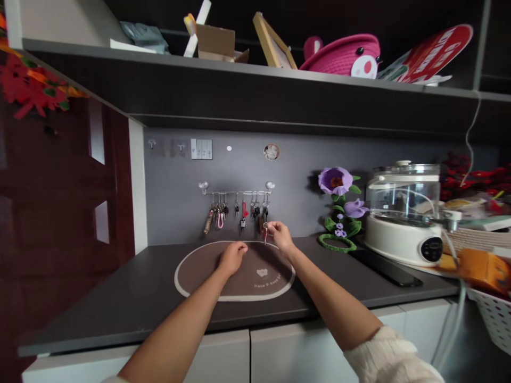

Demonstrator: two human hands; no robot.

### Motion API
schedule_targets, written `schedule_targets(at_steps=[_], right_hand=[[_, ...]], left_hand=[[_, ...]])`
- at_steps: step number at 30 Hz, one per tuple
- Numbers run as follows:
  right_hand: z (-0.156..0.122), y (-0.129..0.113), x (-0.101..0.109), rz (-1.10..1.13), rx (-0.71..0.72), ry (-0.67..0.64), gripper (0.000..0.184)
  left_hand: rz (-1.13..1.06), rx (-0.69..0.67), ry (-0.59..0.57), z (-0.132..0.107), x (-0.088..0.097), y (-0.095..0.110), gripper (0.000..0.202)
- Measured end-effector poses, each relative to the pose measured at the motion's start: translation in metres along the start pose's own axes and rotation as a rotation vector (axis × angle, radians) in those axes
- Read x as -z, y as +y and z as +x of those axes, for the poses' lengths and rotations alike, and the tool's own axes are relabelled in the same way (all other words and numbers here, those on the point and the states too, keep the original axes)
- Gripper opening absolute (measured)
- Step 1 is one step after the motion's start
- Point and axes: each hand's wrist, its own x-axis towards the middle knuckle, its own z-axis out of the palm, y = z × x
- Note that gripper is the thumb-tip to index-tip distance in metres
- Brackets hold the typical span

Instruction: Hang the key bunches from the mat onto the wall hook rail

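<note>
My right hand (280, 236) pinches a small key ring with a key (265, 234) hanging from it, in front of the wall just below the right end of a metal hook rail (239, 192). Over the oval brown mat (199, 268) is my left hand (232, 257), its fingers curled together; whatever they may hold is hidden. Several bunches of keys (222, 210) hang from the rail, one with a pink loop. A red strap with a small padlock (243, 223) hangs near its middle.
A purple artificial flower (335, 181), a black phone (385, 268) and a white appliance with a glass top (403, 234) stand or lie to the right. An overhead shelf (239, 90) carries a pink basket (343, 56) and a cardboard box (215, 42). At left is a dark red door (59, 229).
</note>
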Motion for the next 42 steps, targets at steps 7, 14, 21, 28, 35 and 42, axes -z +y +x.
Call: schedule_targets(at_steps=[7, 14, 21, 28, 35, 42], right_hand=[[0.039, -0.021, 0.008, -0.023, 0.032, 0.072, 0.020], [0.083, -0.039, 0.009, -0.055, -0.004, 0.191, 0.007], [0.113, -0.032, 0.012, -0.207, -0.010, 0.252, 0.008], [0.122, -0.024, 0.014, -0.220, -0.043, 0.223, 0.006], [0.116, -0.017, 0.012, -0.149, -0.085, 0.199, 0.008], [0.107, -0.011, 0.012, -0.172, -0.054, 0.226, 0.011]], left_hand=[[-0.025, 0.010, 0.007, 0.001, -0.003, -0.003, 0.016], [-0.024, 0.025, -0.013, -0.001, 0.000, 0.003, 0.015], [0.004, 0.054, -0.024, 0.000, -0.001, 0.001, 0.016], [-0.009, 0.056, -0.033, 0.000, 0.000, 0.002, 0.016], [-0.017, 0.060, -0.030, 0.000, 0.000, 0.003, 0.016], [-0.010, 0.066, -0.005, 0.001, -0.001, 0.000, 0.016]])
